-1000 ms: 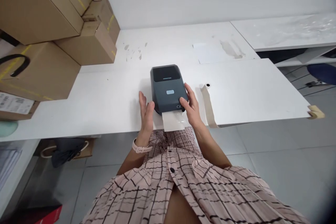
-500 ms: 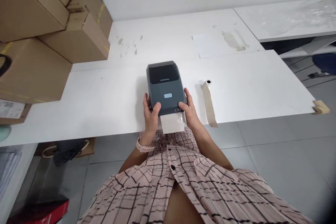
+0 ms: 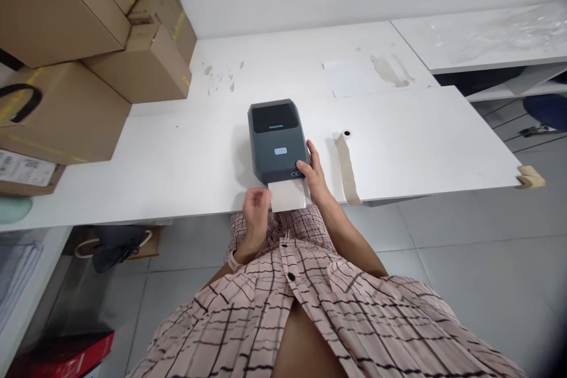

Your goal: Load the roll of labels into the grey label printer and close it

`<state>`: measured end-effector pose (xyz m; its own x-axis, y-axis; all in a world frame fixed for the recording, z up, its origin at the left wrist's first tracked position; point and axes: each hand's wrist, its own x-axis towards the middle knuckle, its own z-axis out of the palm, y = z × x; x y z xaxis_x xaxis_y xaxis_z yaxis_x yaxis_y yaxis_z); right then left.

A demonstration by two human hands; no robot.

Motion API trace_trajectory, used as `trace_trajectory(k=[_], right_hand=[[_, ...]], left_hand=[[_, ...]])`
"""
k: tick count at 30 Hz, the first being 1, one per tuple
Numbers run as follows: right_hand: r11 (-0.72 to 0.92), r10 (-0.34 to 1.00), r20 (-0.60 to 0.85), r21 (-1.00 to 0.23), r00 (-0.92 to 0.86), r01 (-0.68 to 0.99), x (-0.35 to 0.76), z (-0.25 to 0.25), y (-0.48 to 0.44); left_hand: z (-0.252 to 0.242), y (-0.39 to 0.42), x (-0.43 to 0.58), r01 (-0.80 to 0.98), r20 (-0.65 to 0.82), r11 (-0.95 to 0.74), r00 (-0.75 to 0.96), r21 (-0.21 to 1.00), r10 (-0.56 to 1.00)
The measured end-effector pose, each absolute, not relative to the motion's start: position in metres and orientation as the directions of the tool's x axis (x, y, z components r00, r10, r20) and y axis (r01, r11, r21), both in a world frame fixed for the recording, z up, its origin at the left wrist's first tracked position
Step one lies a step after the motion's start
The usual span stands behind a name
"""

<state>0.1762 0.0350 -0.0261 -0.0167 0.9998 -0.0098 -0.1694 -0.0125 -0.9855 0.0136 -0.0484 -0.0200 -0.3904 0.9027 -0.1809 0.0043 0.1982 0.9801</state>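
A dark grey-green label printer [image 3: 275, 156] with a black window and a pale blue button sits near the table's front edge. From its front slot hangs a white label strip [image 3: 287, 196], reaching past the table edge. My right hand [image 3: 314, 174] grips the printer's front right corner, thumb on top by the small round button and fingers along the side. Beside the strip's left edge, my left hand [image 3: 257, 204] is closed with fingers curled in, slightly blurred. Whether it pinches the strip's edge is hidden.
A small roll [image 3: 346, 133] with a tan strip [image 3: 348, 171] unrolled toward the front edge lies right of the printer. Cardboard boxes [image 3: 137, 65] are stacked at left. A white sheet [image 3: 348, 78] lies toward the back. A tan corner guard [image 3: 530, 177] covers the table's right corner.
My left hand has let go of the printer's left side, moved down toward the label strip and curled closed. My right hand keeps its grip. The view has shifted slightly.
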Motion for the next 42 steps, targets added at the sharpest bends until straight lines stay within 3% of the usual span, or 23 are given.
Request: trace_trajectory(k=[3,6,9,12,15,20,22,25,27,29,31,36,42], right_hand=[[-0.008,1.0,-0.009,-0.985,0.004,-0.17,0.174,-0.031,0.036],[0.022,1.0,0.02,-0.991,0.016,-0.132,0.174,-0.026,0.033],[0.258,0.96,0.271,-0.955,0.076,0.143,0.176,-0.007,0.027],[0.526,0.831,0.552,-0.74,-0.068,0.418,0.175,0.018,0.026],[0.624,0.765,0.59,-0.582,-0.257,0.522,0.169,0.035,0.029],[0.602,0.79,0.505,-0.527,-0.348,0.601,0.157,0.038,0.03],[0.603,0.787,0.528,-0.55,-0.319,0.578,0.161,0.034,0.026],[0.503,0.843,0.534,-0.732,-0.072,0.459,0.173,0.021,0.019],[0.364,0.905,0.41,-0.883,0.111,0.297,0.181,0.011,0.016],[0.242,0.952,0.263,-0.96,0.156,0.142,0.185,0.002,0.015],[0.186,0.973,0.192,-0.981,0.129,0.058,0.186,-0.006,0.016],[0.218,0.968,0.202,-0.971,0.15,-0.1,0.181,-0.015,0.02],[0.258,0.959,0.235,-0.955,0.158,-0.144,0.181,-0.011,0.025]], left_hand=[[-0.01,-0.053,0.02,-0.117,-0.35,0.339,-0.09,0.934,0.932],[0.003,-0.048,0.02,-0.171,-0.333,0.325,-0.015,0.93,0.943],[0.006,-0.049,0.015,-0.104,-0.331,0.334,0.046,0.937,0.943],[-0.002,-0.054,0.003,-0.027,-0.332,0.337,0.11,0.941,0.937],[-0.011,-0.056,-0.013,-0.004,-0.258,0.258,0.017,0.966,0.966],[-0.007,-0.036,-0.028,0.082,-0.027,0.06,-0.358,0.995,0.933],[-0.001,-0.024,-0.025,0.129,0.089,-0.041,-0.395,0.991,0.914],[0.004,-0.011,-0.015,0.118,0.123,-0.09,-0.316,0.989,0.941],[0.001,-0.008,-0.009,0.071,0.084,-0.068,-0.246,0.995,0.966],[-0.005,-0.007,-0.003,0.035,0.07,-0.065,-0.199,0.997,0.977],[-0.012,-0.007,0.0,0.022,0.089,-0.086,-0.194,0.996,0.977],[-0.023,-0.005,0.004,-0.029,0.122,-0.133,-0.237,0.991,0.964],[-0.009,-0.001,0.002,-0.035,0.161,-0.176,-0.26,0.984,0.952]])
